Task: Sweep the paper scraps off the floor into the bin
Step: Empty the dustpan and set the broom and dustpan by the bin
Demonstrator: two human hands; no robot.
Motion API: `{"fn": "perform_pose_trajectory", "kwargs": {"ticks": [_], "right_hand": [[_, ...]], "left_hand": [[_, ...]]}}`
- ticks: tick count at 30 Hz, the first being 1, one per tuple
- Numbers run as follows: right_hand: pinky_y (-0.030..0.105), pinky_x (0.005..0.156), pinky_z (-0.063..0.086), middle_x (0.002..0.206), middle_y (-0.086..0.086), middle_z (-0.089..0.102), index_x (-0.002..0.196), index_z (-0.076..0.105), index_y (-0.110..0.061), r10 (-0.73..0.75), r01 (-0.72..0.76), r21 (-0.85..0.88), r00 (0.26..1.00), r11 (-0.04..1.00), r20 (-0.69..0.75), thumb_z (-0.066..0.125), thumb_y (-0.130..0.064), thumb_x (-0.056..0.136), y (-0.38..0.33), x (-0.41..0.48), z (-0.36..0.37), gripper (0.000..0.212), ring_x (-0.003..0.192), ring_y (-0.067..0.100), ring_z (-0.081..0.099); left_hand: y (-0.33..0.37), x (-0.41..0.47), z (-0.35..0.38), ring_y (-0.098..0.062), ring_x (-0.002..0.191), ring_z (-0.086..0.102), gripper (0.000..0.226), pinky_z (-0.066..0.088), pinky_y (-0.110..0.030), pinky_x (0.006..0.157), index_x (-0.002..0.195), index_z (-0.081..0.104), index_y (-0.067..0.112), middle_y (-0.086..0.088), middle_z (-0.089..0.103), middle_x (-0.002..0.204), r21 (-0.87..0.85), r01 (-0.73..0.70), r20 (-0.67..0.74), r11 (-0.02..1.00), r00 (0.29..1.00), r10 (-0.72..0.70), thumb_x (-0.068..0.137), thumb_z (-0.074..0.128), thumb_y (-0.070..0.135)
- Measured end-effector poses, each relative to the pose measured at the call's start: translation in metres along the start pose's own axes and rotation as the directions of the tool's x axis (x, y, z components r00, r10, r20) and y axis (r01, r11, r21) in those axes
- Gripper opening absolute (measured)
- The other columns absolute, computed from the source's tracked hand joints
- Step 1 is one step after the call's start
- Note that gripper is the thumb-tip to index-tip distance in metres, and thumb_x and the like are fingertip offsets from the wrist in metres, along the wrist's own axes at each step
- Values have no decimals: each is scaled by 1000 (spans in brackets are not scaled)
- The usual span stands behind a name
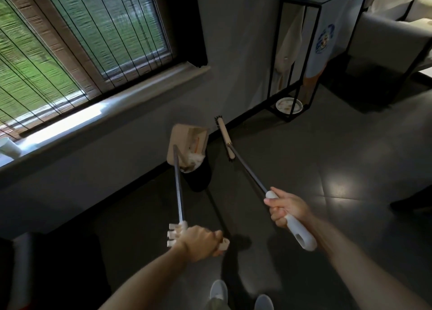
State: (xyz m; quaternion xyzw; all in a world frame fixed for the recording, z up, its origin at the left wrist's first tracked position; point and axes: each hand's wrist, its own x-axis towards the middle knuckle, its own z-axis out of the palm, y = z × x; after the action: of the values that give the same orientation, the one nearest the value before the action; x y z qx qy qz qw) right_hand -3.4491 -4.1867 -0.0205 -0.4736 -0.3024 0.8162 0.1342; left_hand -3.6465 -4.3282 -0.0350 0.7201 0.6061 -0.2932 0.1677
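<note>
While left hand [198,242] grips the dustpan [181,136] handle, the pan tilts over the black bin [201,178], paper scraps [195,159] at its lip. The right hand [287,209] grips the broom [224,139] handle.

Against the wall [117,150], dustpan [178,138] above bin [201,181], broom [225,138] to its right

Dim interior. Daylight enters through the blinds [117,29] at left, sill [77,115] overexposed. Soft glare patches on dark floor tiles [341,181]. Motion blur on blinds and left hand [198,243] — wide-angle bending at edges.
</note>
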Motion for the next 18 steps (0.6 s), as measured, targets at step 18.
{"fn": "perform_pose_trajectory", "kwargs": {"ticks": [18], "right_hand": [[16, 30, 35, 48, -1, 47, 147, 27, -19, 15, -15, 4, 1000, 1000, -6, 55, 2, 90, 2, 0, -4, 67, 34, 4, 42]], "left_hand": [[-40, -12, -49, -32, 99, 63, 48, 44, -46, 80, 123, 42, 13, -12, 59, 117, 131, 93, -125, 987, 989, -77, 98, 27, 50]]}}
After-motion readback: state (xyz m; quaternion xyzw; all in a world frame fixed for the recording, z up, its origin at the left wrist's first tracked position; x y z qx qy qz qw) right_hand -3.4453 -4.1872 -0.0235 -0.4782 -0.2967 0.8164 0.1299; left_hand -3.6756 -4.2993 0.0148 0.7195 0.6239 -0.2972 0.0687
